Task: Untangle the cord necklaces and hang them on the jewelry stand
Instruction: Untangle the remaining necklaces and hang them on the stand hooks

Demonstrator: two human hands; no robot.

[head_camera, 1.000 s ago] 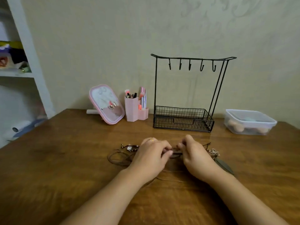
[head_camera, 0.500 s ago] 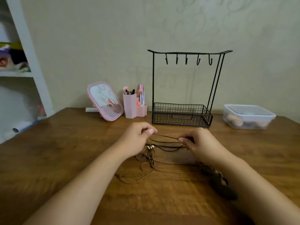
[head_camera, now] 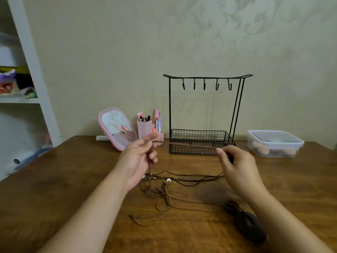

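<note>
- Cord necklaces (head_camera: 164, 190): brown beaded cords, tangled on the table, one strand raised taut.
- Jewelry stand (head_camera: 202, 114): black wire, upright behind, hooks bare.

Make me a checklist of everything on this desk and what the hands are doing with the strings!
Surface: brown wooden table.
Job's things: tangled cord necklaces lie on the table, one strand stretched between both hands; black wire jewelry stand at the back, its hooks bare.
Clutter: pink mirror, pink brush holder, lidded plastic box, a blurry dark pendant.
Hands: left hand pinches the strand; right hand pinches its other end.
Cables: nothing seen besides the cords.
Surroundings: patterned wall, white shelf on the left.
</note>
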